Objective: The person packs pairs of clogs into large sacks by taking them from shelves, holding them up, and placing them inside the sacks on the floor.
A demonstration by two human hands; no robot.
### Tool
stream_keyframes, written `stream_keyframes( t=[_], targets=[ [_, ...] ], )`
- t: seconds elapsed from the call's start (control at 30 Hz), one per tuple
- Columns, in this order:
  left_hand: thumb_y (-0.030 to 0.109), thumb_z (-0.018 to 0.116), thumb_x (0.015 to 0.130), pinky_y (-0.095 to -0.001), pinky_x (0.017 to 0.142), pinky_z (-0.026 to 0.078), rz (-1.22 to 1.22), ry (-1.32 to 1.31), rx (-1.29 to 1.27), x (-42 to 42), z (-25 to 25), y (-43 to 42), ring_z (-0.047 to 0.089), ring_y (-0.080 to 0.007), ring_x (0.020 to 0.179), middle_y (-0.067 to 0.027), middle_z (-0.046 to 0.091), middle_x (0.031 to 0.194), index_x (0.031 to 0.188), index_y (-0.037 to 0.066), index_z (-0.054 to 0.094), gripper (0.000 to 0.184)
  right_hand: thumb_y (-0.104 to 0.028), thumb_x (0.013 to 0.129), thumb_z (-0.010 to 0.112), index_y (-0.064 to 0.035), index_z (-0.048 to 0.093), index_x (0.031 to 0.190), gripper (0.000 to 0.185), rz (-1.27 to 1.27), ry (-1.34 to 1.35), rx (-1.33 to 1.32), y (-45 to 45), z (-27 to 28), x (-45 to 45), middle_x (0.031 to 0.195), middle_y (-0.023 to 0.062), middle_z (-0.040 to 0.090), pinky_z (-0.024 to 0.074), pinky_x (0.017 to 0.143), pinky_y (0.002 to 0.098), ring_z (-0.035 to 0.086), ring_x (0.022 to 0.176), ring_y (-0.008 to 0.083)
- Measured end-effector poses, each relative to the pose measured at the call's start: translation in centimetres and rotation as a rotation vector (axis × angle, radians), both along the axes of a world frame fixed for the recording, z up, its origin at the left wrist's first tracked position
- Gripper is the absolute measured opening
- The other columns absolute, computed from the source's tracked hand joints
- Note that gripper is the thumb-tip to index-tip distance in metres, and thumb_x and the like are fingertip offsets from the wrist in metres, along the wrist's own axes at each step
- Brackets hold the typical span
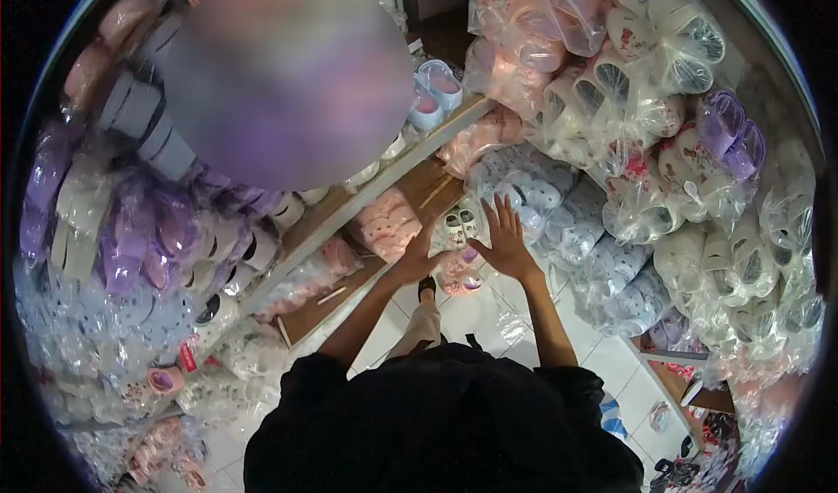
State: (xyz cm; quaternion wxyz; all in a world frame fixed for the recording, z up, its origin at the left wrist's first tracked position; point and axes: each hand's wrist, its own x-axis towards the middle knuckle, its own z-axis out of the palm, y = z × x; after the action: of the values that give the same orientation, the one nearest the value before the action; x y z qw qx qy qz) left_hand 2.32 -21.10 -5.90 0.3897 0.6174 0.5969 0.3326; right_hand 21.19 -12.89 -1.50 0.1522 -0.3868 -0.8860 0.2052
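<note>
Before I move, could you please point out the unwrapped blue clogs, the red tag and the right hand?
Unwrapped blue clogs (427, 120): head view, lower clog's surface.
Red tag (188, 358): head view, middle.
Right hand (505, 247): head view, back of hand.

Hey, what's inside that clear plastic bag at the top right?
Through the clear plastic bag, pale shoes show, some with red markings. Shoes overlap and plastic glare covers parts, so I can't tell how many there are.

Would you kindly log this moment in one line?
left hand: open | right hand: open | seen between hands: white shoes | both sides: bagged shoes
</note>
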Motion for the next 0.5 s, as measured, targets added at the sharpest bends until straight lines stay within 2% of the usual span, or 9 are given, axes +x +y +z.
stream_keyframes(
  t=[0.03, 0.07, 0.1, 0.2, 0.3, 0.33, 0.4, 0.47, 0.5],
  targets=[
    [0.029, 0.053, 0.078, -0.0315, 0.1, 0.01, -0.014, -0.14, 0.076, -0.9, -1.1, 2.7, 0.003, -0.0217, 0.126, -0.0134, 0.009, 0.135, 0.13, 0.005, 0.005, 0.075, -0.038, 0.074, 0.053, -0.0073, 0.019, 0.127, 0.07, -0.012, 0.003, -0.014, 1.5, -0.3, -0.7, 0.132, 0.0217, 0.009, 0.0082, 0.098, 0.0486, 0.001, 0.124, 0.036],
    [0.026, 0.055, 0.078, -0.0307, 0.1, 0.01, 0.043, -0.221, 0.011, -1.7, -1.1, 5.2, 0.004, -0.0211, 0.125, -0.0148, 0.006, 0.135, 0.13, 0.004, 0.004, 0.076, -0.038, 0.074, 0.054, -0.0094, 0.019, 0.127, 0.069, -0.024, -0.013, -0.026, 3.0, -0.5, -1.6, 0.133, 0.0199, 0.01, 0.0102, 0.098, 0.046, 0.002, 0.124, 0.0346],
    [0.025, 0.054, 0.079, -0.0307, 0.1, 0.01, 0.102, -0.455, 0.094, -2.5, -4.6, 8.7, 0.002, -0.0223, 0.125, -0.0139, 0.004, 0.135, 0.13, 0.003, 0.004, 0.075, -0.038, 0.074, 0.055, -0.0114, 0.02, 0.127, 0.069, -0.033, -0.029, -0.035, 4.6, -0.8, -2.4, 0.133, 0.0181, 0.01, 0.0122, 0.099, 0.0433, 0.004, 0.124, 0.0333],
    [0.026, 0.052, 0.08, -0.0343, 0.1, 0.013, 0.154, -0.496, 0.185, -4.7, -4.9, 15.3, 0.009, -0.023, 0.124, -0.0136, 0.01, 0.133, 0.13, 0.008, 0.009, 0.069, -0.036, 0.074, 0.055, -0.0092, 0.021, 0.127, 0.068, 0.042, 0.047, -0.136, 10.5, -3.6, -5.7, 0.132, 0.02, 0.012, 0.0137, 0.099, 0.0422, 0.007, 0.124, 0.0331],
    [0.025, 0.051, 0.081, -0.0429, 0.098, 0.017, 0.217, -0.082, 0.593, -7.1, -12.3, 21.6, 0.018, -0.0233, 0.121, -0.0132, 0.02, 0.13, 0.128, 0.013, 0.02, 0.058, -0.035, 0.073, 0.055, -0.0061, 0.022, 0.126, 0.068, 0.119, -0.031, -0.305, 15.4, -2.7, -9.6, 0.13, 0.0223, 0.015, 0.0162, 0.098, 0.0415, 0.012, 0.123, 0.0337],
    [0.025, 0.051, 0.08, -0.0432, 0.098, 0.017, 0.184, 0.148, 0.472, -7.7, -14.5, 23.5, 0.016, -0.0259, 0.121, -0.0134, 0.019, 0.13, 0.126, 0.012, 0.024, 0.056, -0.035, 0.072, 0.056, -0.0039, 0.022, 0.125, 0.071, 0.122, -0.019, -0.295, 17.2, -3.6, -10.8, 0.129, 0.0226, 0.017, 0.0179, 0.098, 0.0401, 0.014, 0.122, 0.0338],
    [0.022, 0.053, 0.076, -0.0467, 0.094, 0.02, 0.193, 0.482, 0.523, -8.3, -15.5, 26.0, 0.019, -0.0319, 0.118, -0.0167, 0.023, 0.126, 0.117, 0.009, 0.035, 0.047, -0.034, 0.07, 0.058, -0.0009, 0.021, 0.125, 0.074, 0.094, 0.071, -0.346, 21.2, -6.6, -13.0, 0.129, 0.0226, 0.018, 0.02, 0.098, 0.0381, 0.017, 0.121, 0.0338],
    [0.013, 0.056, 0.071, -0.0529, 0.087, 0.027, 0.281, 0.689, 0.862, -7.7, -12.1, 25.2, 0.029, -0.0388, 0.11, -0.0225, 0.032, 0.117, 0.103, 0.006, 0.049, 0.034, -0.034, 0.067, 0.057, 0.0023, 0.019, 0.125, 0.078, 0.047, 0.165, -0.397, 23.6, -7.9, -14.2, 0.125, 0.0244, 0.023, 0.0212, 0.097, 0.037, 0.021, 0.118, 0.0352],
    [0.013, 0.056, 0.07, -0.0547, 0.087, 0.024, 0.322, 0.448, 0.773, -7.2, -10.9, 24.8, 0.029, -0.039, 0.11, -0.023, 0.032, 0.117, 0.099, 0.006, 0.051, 0.031, -0.033, 0.067, 0.058, 0.0025, 0.019, 0.125, 0.078, -0.025, 0.214, -0.409, 24.7, -8.4, -14.5, 0.125, 0.0252, 0.023, 0.0223, 0.097, 0.0372, 0.022, 0.118, 0.0353]
  ],
)
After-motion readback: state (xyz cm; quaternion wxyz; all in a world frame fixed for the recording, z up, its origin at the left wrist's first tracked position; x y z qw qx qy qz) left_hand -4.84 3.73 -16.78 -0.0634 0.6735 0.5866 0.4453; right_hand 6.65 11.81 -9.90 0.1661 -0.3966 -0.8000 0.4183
